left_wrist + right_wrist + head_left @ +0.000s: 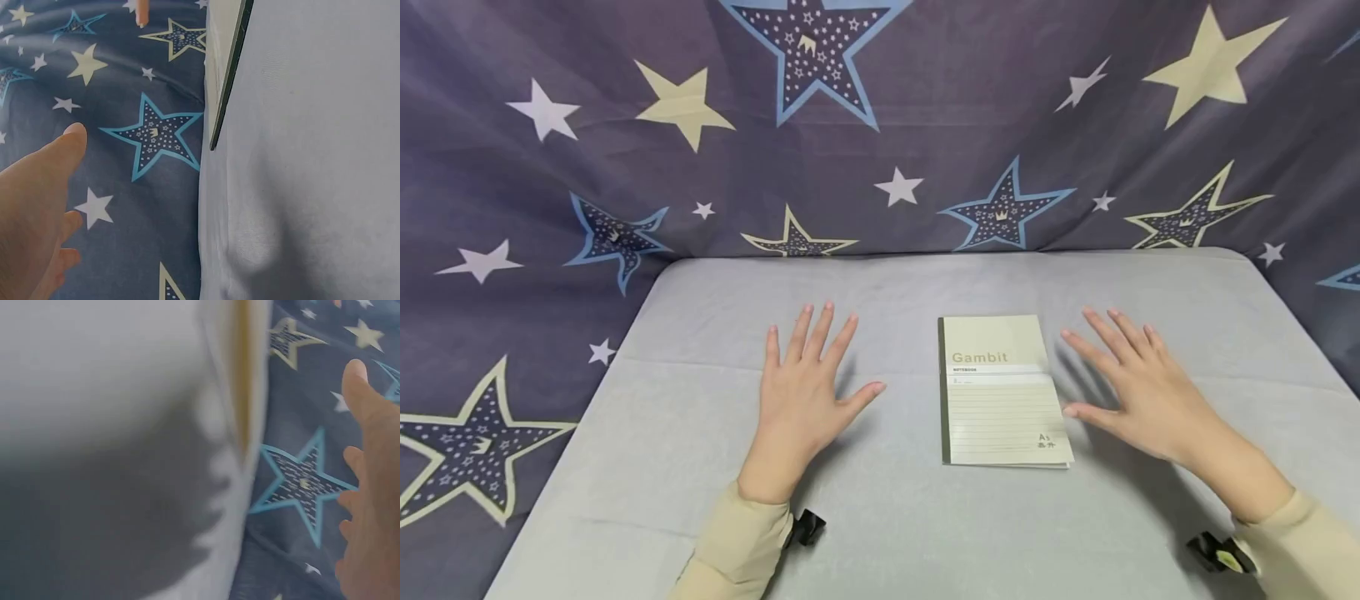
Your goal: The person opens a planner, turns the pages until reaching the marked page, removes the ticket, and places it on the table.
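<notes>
A pale cream notebook [1000, 408] with a dark green spine and the word "Gambit" on its cover lies closed on the table. My left hand [805, 392] is spread to the left of it, fingers straight, apart from the book. To the right, my right hand [1150, 392] is spread as well, its thumb tip close to the notebook's right edge; whether it touches cannot be told. Neither hand holds anything. In the left wrist view the notebook's dark spine [230, 75] shows near my left thumb. The right wrist view is blurred around the notebook's edge [240, 375].
A grey cloth covers the table [865, 533], whose rounded back edge meets a dark star-patterned curtain [925, 100]. Black wrist devices, one at the left cuff [808, 527] and one at the right cuff [1213, 552], stick out from the beige sleeves.
</notes>
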Demonstrator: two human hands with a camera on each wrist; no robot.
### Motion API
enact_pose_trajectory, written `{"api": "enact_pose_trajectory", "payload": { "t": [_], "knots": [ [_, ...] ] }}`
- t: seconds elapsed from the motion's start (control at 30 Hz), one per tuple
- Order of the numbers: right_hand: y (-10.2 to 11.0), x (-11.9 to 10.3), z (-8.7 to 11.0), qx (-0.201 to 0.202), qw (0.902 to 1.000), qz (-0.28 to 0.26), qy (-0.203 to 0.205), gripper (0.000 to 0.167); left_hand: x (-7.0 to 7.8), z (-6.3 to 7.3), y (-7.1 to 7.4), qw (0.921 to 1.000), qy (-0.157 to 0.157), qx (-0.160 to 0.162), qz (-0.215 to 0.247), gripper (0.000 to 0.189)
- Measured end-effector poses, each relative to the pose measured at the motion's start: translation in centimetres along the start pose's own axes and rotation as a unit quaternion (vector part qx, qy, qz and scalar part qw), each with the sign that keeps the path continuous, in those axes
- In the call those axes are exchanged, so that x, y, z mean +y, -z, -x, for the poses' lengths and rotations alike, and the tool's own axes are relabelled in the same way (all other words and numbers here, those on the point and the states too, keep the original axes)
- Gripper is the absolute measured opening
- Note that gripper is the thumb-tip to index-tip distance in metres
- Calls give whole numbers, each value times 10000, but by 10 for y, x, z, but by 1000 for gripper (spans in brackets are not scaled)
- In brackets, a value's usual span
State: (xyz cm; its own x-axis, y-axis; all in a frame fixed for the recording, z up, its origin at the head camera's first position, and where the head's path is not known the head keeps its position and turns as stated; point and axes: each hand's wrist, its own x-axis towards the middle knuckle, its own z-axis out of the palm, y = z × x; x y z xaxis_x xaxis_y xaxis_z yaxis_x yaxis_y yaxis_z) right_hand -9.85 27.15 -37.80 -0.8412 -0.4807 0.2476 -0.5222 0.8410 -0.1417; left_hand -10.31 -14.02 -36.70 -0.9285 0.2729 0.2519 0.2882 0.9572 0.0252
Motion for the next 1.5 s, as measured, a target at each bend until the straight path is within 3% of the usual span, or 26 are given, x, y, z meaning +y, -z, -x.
{"api": "enact_pose_trajectory", "payload": {
  "t": [0.37,0.67,1.0,1.33,1.5],
  "knots": [
    [-23,-22,25,-300,9986,-335,283,95,-2,0,-4,9999,-30,48,90,87],
    [-32,-27,38,-330,9984,-434,170,101,1,1,-4,9998,-27,-54,177,84],
    [-33,-26,37,-301,9976,-598,-183,107,1,2,-2,9996,-15,-152,238,83],
    [-27,-40,30,-647,9902,-1171,-399,100,-3,0,-9,9947,-255,-386,919,77],
    [-21,-49,28,-313,9893,-1360,-430,102,-9,0,-16,9890,-315,-353,1400,76]
  ]
}}
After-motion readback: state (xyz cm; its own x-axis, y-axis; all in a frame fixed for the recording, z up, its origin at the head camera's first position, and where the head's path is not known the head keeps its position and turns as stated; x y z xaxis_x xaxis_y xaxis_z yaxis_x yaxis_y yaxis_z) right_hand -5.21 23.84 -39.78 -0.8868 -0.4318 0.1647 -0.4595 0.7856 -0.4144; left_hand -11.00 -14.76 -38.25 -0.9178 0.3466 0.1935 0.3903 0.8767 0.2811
